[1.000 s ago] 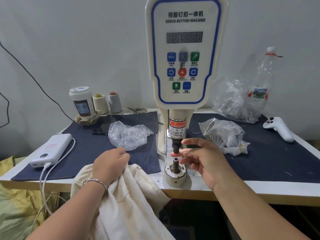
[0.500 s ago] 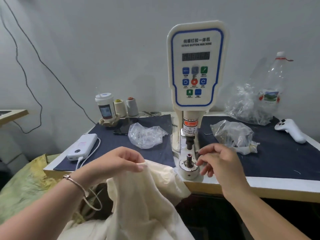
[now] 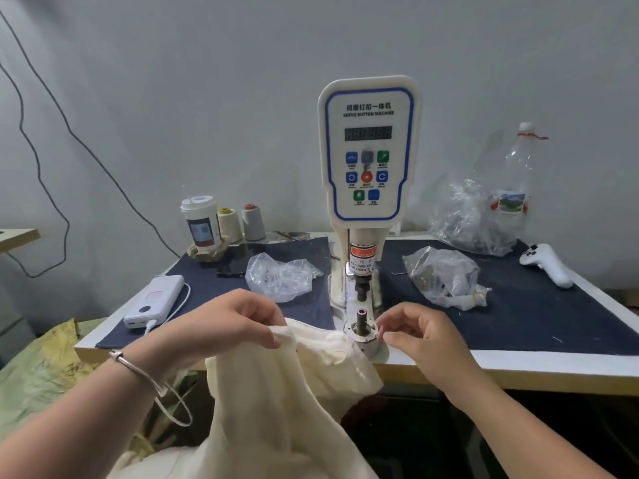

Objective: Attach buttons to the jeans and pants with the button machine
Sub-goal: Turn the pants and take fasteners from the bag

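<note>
two hands flank the lower die post (image 3: 362, 319) of the button machine (image 3: 368, 153). left hand (image 3: 238, 319) pinches the cream pants (image 3: 287, 382) edge, just left of the post; cloth bunched against the die base, not yet over the post. right hand (image 3: 420, 335) just right of the post, fingers loosely curled, holding nothing visible. judgement: the cloth must travel rightward and up onto the post; left hand is the carrier. post axis upright. clear bag left of the post (image 3: 278, 276) looks nearly empty; bag right of the post (image 3: 446, 276) holds small dark pieces, likely buttons.
</note>
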`<state>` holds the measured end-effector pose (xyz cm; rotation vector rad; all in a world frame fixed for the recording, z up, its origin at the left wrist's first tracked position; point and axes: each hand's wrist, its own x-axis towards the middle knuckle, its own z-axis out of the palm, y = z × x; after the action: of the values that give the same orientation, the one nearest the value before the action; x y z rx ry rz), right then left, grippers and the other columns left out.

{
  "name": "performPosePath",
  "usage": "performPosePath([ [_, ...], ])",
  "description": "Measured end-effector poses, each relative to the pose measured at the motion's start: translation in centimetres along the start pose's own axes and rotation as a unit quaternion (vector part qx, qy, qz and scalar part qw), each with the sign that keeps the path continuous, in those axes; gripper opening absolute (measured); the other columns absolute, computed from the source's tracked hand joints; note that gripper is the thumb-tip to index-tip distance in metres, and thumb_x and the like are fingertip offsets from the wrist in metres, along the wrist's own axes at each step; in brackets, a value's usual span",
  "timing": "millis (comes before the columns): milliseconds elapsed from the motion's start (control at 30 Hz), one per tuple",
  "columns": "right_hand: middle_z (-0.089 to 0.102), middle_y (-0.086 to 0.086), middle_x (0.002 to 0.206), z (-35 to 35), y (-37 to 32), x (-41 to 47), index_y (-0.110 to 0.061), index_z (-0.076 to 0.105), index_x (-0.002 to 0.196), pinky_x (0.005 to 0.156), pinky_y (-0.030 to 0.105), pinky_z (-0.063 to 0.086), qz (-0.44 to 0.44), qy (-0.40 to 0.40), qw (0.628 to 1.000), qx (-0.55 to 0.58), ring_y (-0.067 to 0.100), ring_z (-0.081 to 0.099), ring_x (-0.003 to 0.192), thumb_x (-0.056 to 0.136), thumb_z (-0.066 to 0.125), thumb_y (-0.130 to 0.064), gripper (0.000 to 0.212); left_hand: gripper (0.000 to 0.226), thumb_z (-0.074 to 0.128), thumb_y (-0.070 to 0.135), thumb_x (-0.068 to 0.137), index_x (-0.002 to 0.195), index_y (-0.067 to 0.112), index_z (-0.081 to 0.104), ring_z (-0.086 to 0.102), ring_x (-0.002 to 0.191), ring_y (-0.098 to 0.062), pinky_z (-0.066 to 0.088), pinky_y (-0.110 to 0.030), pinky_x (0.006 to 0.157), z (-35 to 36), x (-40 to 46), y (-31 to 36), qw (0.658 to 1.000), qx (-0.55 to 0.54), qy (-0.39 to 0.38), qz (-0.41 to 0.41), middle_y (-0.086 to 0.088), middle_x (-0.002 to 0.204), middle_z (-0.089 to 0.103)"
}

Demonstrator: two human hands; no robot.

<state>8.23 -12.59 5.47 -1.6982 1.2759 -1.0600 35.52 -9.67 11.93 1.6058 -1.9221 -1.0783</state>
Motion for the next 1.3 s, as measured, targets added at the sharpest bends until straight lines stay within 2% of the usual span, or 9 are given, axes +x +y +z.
performPosePath([
  [133, 0.073, -0.005, 0.074, 2.5, -0.3, 0.4, -0.023, 0.07, 0.084, 0.076, 0.027, 0.055, -0.013, -0.045, 0.999, -0.022, 0.006, 0.068, 0.073, 0.087, 0.064, -0.006, 0.018, 0.019, 0.065, 0.025, 0.059, 0.068, 0.011, 0.074, 0.055, 0.07, -0.02, 0.041, -0.031, 0.07, -0.9, 1.8, -3.0, 0.975, -0.044, 0.198, -0.085, -0.007, 0.069, 0.062],
  [233, 0.07, -0.01, 0.073, 6.5, -2.2, 2.3, -0.03, 0.066, 0.081, 0.065, 0.019, 0.053, -0.076, -0.032, 0.995, -0.053, 0.004, 0.065, 0.07, 0.086, 0.06, -0.008, 0.024, 0.012, 0.066, 0.016, 0.068, 0.06, 0.008, 0.069, 0.047, 0.068, -0.021, 0.035, -0.029, 0.062, -1.1, 4.3, -5.3, 0.946, -0.069, 0.301, -0.102, -0.006, 0.066, 0.054],
  [367, 0.066, -0.008, 0.078, 11.6, -4.0, 7.5, -0.021, 0.065, 0.091, 0.069, 0.032, 0.052, -0.113, 0.005, 0.987, -0.114, 0.013, 0.062, 0.075, 0.086, 0.053, -0.007, 0.02, 0.019, 0.057, 0.019, 0.075, 0.058, 0.01, 0.055, 0.041, 0.059, -0.019, 0.03, -0.028, 0.054, -0.4, 8.3, -7.9, 0.948, 0.074, 0.296, -0.088, 0.0, 0.058, 0.045],
  [467, 0.066, 0.0, 0.091, 14.6, -3.4, 11.8, -0.017, 0.064, 0.096, 0.072, 0.031, 0.049, -0.085, 0.018, 0.98, -0.178, 0.02, 0.059, 0.085, 0.088, 0.049, -0.007, 0.02, 0.027, 0.053, 0.028, 0.081, 0.06, 0.013, 0.044, 0.048, 0.066, -0.022, 0.027, -0.031, 0.051, 0.9, 10.8, -9.5, 0.918, 0.273, 0.278, -0.074, -0.001, 0.064, 0.051],
  [533, 0.066, 0.002, 0.098, 16.2, -2.6, 14.3, -0.017, 0.066, 0.097, 0.07, 0.03, 0.048, -0.075, 0.013, 0.971, -0.227, 0.022, 0.06, 0.088, 0.089, 0.048, -0.007, 0.022, 0.027, 0.05, 0.031, 0.084, 0.064, 0.015, 0.045, 0.05, 0.071, -0.024, 0.028, -0.033, 0.056, 1.9, 11.9, -10.7, 0.905, 0.32, 0.273, -0.058, -0.003, 0.074, 0.06],
  [767, 0.044, 0.005, 0.125, 20.4, -0.6, 21.2, -0.034, 0.065, 0.116, 0.093, 0.037, 0.036, -0.118, -0.03, 0.876, -0.466, 0.028, 0.036, 0.119, 0.093, 0.051, -0.021, 0.03, 0.028, 0.044, 0.034, 0.089, 0.082, 0.015, 0.063, 0.059, 0.08, -0.028, 0.028, -0.034, 0.06, 2.7, 13.6, -12.7, 0.894, 0.354, 0.273, -0.025, -0.007, 0.088, 0.068],
  [1033, 0.044, 0.006, 0.129, 22.5, 0.3, 24.6, -0.036, 0.068, 0.11, 0.098, 0.039, 0.034, -0.075, -0.065, 0.863, -0.496, 0.029, 0.034, 0.123, 0.092, 0.052, -0.027, 0.025, 0.029, 0.024, 0.04, 0.075, 0.063, 0.015, 0.034, 0.044, 0.068, -0.024, 0.024, -0.035, 0.057, 2.7, 13.5, -13.1, 0.912, 0.326, 0.248, -0.025, -0.002, 0.066, 0.041],
  [1200, 0.041, 0.007, 0.134, 23.4, 0.4, 25.7, -0.019, 0.063, 0.117, 0.096, 0.037, 0.033, -0.061, -0.041, 0.82, -0.567, 0.027, 0.034, 0.123, 0.09, 0.052, -0.017, 0.029, 0.031, 0.036, 0.038, 0.085, 0.064, 0.015, 0.039, 0.041, 0.066, -0.024, 0.018, -0.037, 0.051, 2.8, 13.5, -13.2, 0.903, 0.329, 0.275, -0.016, -0.002, 0.064, 0.04],
  [1300, 0.041, 0.007, 0.135, 23.9, 0.2, 26.2, -0.019, 0.059, 0.122, 0.097, 0.037, 0.033, -0.039, -0.044, 0.819, -0.57, 0.027, 0.033, 0.125, 0.089, 0.052, -0.018, 0.034, 0.034, 0.044, 0.033, 0.089, 0.062, 0.015, 0.034, 0.039, 0.066, -0.025, 0.017, -0.037, 0.05, 2.9, 13.6, -13.1, 0.902, 0.324, 0.285, -0.015, -0.008, 0.071, 0.054],
])
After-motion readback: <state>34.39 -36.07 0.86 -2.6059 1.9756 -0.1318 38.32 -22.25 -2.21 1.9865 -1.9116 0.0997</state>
